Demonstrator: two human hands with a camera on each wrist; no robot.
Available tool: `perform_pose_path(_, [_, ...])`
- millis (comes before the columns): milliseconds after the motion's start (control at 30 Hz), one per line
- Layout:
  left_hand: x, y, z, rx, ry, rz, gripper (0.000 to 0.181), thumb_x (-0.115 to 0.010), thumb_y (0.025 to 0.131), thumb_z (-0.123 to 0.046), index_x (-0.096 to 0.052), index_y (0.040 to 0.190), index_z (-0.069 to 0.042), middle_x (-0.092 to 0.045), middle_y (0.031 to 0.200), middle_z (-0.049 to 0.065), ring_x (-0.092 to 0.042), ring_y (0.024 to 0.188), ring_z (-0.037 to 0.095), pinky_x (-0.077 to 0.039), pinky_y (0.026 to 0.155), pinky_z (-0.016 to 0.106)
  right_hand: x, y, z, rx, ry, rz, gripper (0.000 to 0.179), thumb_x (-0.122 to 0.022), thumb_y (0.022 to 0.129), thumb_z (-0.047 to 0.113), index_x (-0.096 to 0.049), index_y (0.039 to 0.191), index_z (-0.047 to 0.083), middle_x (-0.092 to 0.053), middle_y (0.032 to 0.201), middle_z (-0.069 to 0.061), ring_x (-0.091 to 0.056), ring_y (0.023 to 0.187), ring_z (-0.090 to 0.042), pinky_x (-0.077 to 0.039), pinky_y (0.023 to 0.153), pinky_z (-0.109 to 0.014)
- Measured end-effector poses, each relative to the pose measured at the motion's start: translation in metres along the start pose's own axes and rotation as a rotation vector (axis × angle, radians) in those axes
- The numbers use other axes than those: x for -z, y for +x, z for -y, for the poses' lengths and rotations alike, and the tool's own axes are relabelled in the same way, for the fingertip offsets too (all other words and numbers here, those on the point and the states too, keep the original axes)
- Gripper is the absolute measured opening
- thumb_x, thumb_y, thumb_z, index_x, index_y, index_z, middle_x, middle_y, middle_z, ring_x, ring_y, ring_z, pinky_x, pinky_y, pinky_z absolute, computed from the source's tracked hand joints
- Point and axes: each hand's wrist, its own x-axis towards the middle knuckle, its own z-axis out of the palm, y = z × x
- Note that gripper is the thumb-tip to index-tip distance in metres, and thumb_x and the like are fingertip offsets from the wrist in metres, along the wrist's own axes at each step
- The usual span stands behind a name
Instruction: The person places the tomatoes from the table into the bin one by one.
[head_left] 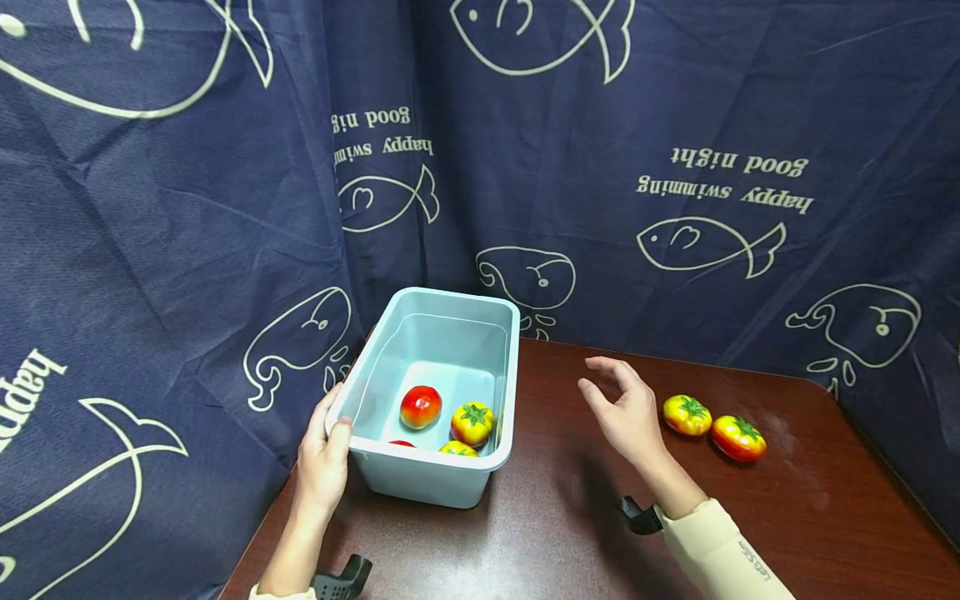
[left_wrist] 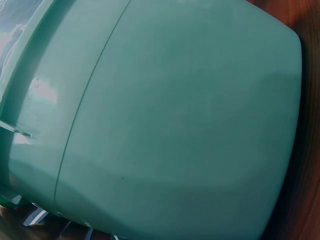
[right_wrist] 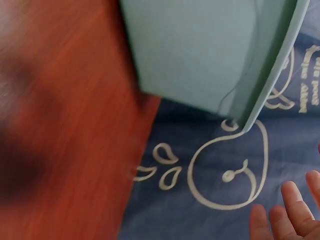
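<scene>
**Navy fish-print cloth point(head_left: 540, 125) is hanging behind a brown counter point(head_left: 540, 542)**

From where I'm standing, the person's left hand point(head_left: 324, 462) is gripping a light-blue bin point(head_left: 420, 479) at its near left corner, thumb over the rim and fingers along the outside. The right hand point(head_left: 626, 404) is holding nothing; it is hovering over the counter with fingers loosely bent and thumb apart. Just beyond it, to the right, a yellow tomato point(head_left: 686, 415) and a red-and-yellow tomato point(head_left: 738, 438) are lying close together, green tops showing.

Both are shining, so I'm expecting firm, rather slippery skins and little weight; thumb and fingertips round the widest part would be the safest hold. I'm taking the bin for stiff, light plastic, with its turned-out rim offering the natural grip.

Standing on the counter's left side, as far as I'm seeing, the bin is holding a red tomato point(head_left: 421, 407) in the middle of its floor and a green-topped tomato point(head_left: 472, 424) near the right wall. Lower down, the near rim is partly hiding another yellow one point(head_left: 458, 448) and a sliver of something red point(head_left: 402, 443). Farther out, the cloth is showing whales and upside-down lettering.
</scene>
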Motion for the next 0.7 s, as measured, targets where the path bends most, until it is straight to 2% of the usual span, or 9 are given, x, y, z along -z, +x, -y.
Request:
perform_pose_path(167, [-0.001,0.0,0.001,-0.013,-0.003,-0.003,0.049,-0.046,0.095,-0.011,-0.049,0.143,-0.012,-0.051,0.144,0.012,-0.047,0.126,0.025,-0.028,0.094,0.01,0.012,-0.01,-0.019,-0.062,-0.062,-0.012,0.029,-0.072,0.086,0.009,-0.067,0.115,0.004,-0.067,0.115,-0.006,-0.058,0.099,-0.005,-0.048,0.084,-0.019])
perform_pose_path(233, [-0.001,0.0,0.0,-0.019,-0.007,-0.006,0.049,-0.046,0.094,-0.011,-0.05,0.143,-0.012,-0.051,0.143,0.012,-0.048,0.125,0.025,-0.029,0.093,0.01,0.016,-0.014,-0.024,-0.076,-0.078,-0.016,0.029,-0.071,0.087,0.01,-0.067,0.115,0.004,-0.067,0.114,-0.007,-0.059,0.098,-0.005,-0.047,0.082,-0.016])
perform_pose_path(400, [0.0,-0.001,-0.002,-0.031,-0.011,-0.005,0.049,-0.046,0.094,-0.01,-0.049,0.143,-0.011,-0.051,0.143,0.013,-0.048,0.124,0.026,-0.029,0.092,0.01,0.029,-0.021,-0.04,-0.097,-0.11,-0.035,0.031,-0.071,0.087,0.009,-0.066,0.116,0.001,-0.066,0.114,-0.011,-0.053,0.096,0.009,-0.042,0.076,-0.007])
perform_pose_path(467, [0.0,-0.001,-0.002,-0.032,-0.008,-0.005,0.049,-0.045,0.094,-0.009,-0.049,0.143,-0.011,-0.051,0.143,0.013,-0.049,0.124,0.026,-0.029,0.092,0.01,0.035,-0.023,-0.049,-0.118,-0.126,-0.049,0.031,-0.072,0.086,0.009,-0.065,0.116,0.001,-0.066,0.114,-0.012,-0.051,0.095,0.01,-0.041,0.076,-0.006])
perform_pose_path(600, [0.0,0.0,-0.001,-0.02,0.001,-0.005,0.049,-0.046,0.094,-0.01,-0.05,0.143,-0.012,-0.052,0.143,0.012,-0.048,0.125,0.025,-0.028,0.093,0.008,0.053,-0.023,-0.065,-0.175,-0.211,-0.099,0.032,-0.072,0.086,0.011,-0.066,0.116,0.002,-0.064,0.115,-0.015,-0.056,0.097,-0.011,-0.04,0.077,-0.011])
perform_pose_path(700, [0.0,0.0,0.0,-0.017,0.006,-0.007,0.049,-0.046,0.094,-0.01,-0.05,0.143,-0.012,-0.052,0.143,0.012,-0.048,0.125,0.025,-0.028,0.093,0.008,0.068,-0.021,-0.079,-0.222,-0.274,-0.136,0.033,-0.071,0.085,0.012,-0.066,0.116,0.001,-0.063,0.116,-0.018,-0.054,0.1,-0.023,-0.038,0.078,-0.016])
